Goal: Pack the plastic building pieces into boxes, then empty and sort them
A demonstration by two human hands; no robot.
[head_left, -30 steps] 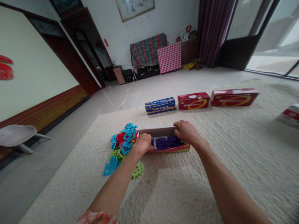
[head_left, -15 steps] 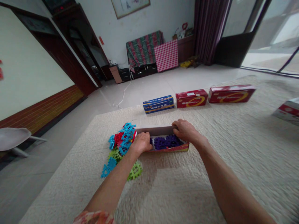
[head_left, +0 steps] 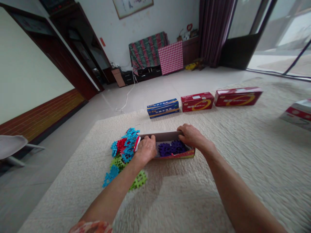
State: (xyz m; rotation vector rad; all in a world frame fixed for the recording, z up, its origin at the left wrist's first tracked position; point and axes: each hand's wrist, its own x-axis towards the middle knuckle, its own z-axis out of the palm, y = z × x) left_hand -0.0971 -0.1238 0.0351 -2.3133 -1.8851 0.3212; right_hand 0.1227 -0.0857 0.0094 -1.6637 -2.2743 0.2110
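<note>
1. Tipped farther outward: the red-and-white flap (head_left: 137, 144) of an open box (head_left: 179, 156) on the mat (head_left: 184, 197).
2. Left hand (head_left: 146, 149) over that end; cannot tell its grip.
3. Right hand (head_left: 190, 134) grasps the far rim (head_left: 167, 134); purple pieces (head_left: 165, 149) inside.

Single head-worn view, above and behind open cardboard box (head_left: 167, 137), facing forward and down, wide, slightly tilted. Box near, at six o'clock; red-and-white checked cloth (head_left: 171, 58) far off, twelve; glazed door (head_left: 243, 26) far off, two.
</note>
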